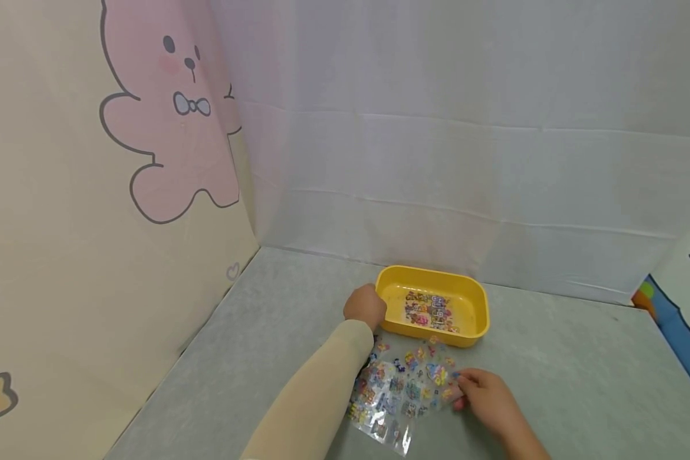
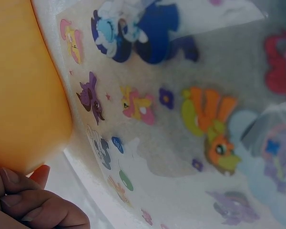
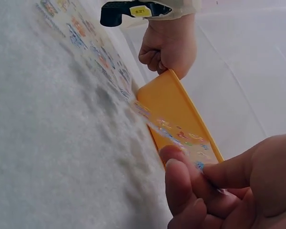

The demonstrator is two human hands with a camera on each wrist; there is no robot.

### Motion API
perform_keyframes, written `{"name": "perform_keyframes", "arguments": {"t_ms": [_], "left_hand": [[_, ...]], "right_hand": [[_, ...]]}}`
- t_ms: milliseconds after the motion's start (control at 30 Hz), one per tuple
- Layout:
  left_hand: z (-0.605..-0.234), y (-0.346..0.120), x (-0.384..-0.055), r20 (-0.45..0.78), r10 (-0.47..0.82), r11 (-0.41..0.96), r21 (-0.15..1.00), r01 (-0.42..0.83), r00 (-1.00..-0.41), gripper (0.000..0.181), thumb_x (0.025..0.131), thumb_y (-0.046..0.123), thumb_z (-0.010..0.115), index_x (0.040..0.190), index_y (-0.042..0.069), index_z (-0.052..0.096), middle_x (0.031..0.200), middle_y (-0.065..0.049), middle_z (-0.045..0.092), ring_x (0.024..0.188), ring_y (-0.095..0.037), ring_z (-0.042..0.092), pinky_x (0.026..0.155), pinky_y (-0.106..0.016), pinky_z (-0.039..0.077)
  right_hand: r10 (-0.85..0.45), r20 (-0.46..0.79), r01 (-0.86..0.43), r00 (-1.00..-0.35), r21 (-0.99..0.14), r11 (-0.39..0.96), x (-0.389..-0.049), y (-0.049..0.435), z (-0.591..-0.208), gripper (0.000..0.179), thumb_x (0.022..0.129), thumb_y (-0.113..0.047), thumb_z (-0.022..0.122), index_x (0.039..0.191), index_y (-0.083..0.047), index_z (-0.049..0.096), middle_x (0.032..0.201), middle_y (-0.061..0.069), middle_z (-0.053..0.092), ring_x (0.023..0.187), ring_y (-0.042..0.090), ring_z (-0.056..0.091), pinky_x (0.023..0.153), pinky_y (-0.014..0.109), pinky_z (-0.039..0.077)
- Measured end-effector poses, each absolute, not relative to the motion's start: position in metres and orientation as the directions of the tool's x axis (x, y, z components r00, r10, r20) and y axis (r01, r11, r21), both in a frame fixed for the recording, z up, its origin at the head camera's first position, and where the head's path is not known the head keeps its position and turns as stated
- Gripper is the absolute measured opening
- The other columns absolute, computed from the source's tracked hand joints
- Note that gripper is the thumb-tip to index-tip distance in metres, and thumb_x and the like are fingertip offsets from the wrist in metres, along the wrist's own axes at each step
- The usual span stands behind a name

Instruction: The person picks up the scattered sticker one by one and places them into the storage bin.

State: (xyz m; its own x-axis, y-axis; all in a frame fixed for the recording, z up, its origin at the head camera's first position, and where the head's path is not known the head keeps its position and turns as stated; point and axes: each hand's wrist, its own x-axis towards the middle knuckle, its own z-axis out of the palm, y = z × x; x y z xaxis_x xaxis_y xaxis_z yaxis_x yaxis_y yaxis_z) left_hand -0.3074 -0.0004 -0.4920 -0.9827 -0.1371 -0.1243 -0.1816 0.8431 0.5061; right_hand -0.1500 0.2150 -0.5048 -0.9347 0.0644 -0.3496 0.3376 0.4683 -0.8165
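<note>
At the back of the table stands a yellow plastic tray (image 1: pixel 478 312) with colourful cartoon stickers (image 1: pixel 431 312) inside. My left hand (image 1: pixel 365 308) holds its left end, fingers (image 2: pixel 47 207) curled at the rim. Between thumb and fingers, my right hand (image 1: pixel 489 399) pinches the right edge of a clear sticker sheet (image 1: pixel 416 367) in front of the tray. Small pony figures (image 2: pixel 138 105) are printed on the sheet. Beneath my left forearm, a glossy clear part with more stickers (image 1: pixel 379 406) overlaps it in the head view.
A grey tabletop (image 1: pixel 581 370) spreads around the tray. Behind it hangs a pale curtain (image 1: pixel 437 160); to the left is a cream one with a pink bear (image 1: pixel 172 128). A dark strap-mounted device (image 3: pixel 133 10) sits on the left wrist.
</note>
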Motion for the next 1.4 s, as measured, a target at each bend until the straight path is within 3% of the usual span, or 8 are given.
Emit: {"name": "perform_keyframes", "arguments": {"t_ms": [167,433,933,1233,1400], "left_hand": [[-0.494,-0.001,-0.308,-0.124,-0.141,0.84,0.511,-0.185,-0.982,0.021,0.099,0.014,0.067,0.117,0.005,0.071,0.093,-0.005,0.071,0.076,-0.017,0.061,0.078,-0.04,0.057],[-0.49,-0.002,-0.309,-0.127,-0.14,0.846,0.499,-0.185,-0.982,0.022,0.098,0.015,0.066,0.118,0.005,0.072,0.097,-0.006,0.072,0.078,-0.017,0.062,0.079,-0.04,0.057],[-0.495,0.001,-0.31,-0.142,-0.153,0.832,0.516,-0.205,-0.978,0.023,0.099,0.014,0.066,0.119,0.005,0.071,0.098,-0.006,0.072,0.08,-0.018,0.063,0.081,-0.04,0.057],[-0.495,0.0,-0.305,-0.125,-0.143,0.828,0.528,-0.188,-0.982,0.02,0.099,0.013,0.064,0.116,0.005,0.072,0.094,-0.006,0.071,0.077,-0.018,0.062,0.079,-0.04,0.057],[-0.491,-0.003,-0.304,-0.102,-0.121,0.843,0.514,-0.157,-0.987,0.026,0.099,0.013,0.063,0.122,0.005,0.071,0.102,-0.007,0.073,0.081,-0.019,0.064,0.078,-0.04,0.056]], "right_hand": [[0.069,-0.374,0.371,-0.925,-0.848,0.378,-0.149,0.218,-0.502,0.025,0.106,-0.004,0.048,0.111,0.012,0.066,0.08,0.006,0.068,0.072,0.021,0.067,0.065,0.037,0.053],[0.026,-0.377,0.372,-0.926,-0.897,0.241,-0.145,0.227,-0.494,0.027,0.108,-0.003,0.045,0.117,0.015,0.061,0.086,0.009,0.07,0.075,0.024,0.071,0.063,0.035,0.057],[0.112,-0.386,0.401,-0.916,-0.897,0.188,-0.154,0.239,-0.482,0.033,0.11,-0.009,0.043,0.124,0.017,0.057,0.087,0.008,0.072,0.078,0.021,0.073,0.066,0.033,0.057],[0.093,-0.357,0.366,-0.93,-0.924,0.114,-0.155,0.24,-0.481,0.03,0.11,-0.012,0.047,0.122,0.011,0.061,0.088,0.005,0.073,0.078,0.019,0.073,0.067,0.031,0.057],[0.066,-0.315,0.32,-0.947,-0.943,0.09,-0.16,0.241,-0.474,0.031,0.111,-0.013,0.047,0.125,0.01,0.06,0.086,0.004,0.072,0.078,0.018,0.073,0.068,0.03,0.057]]}}
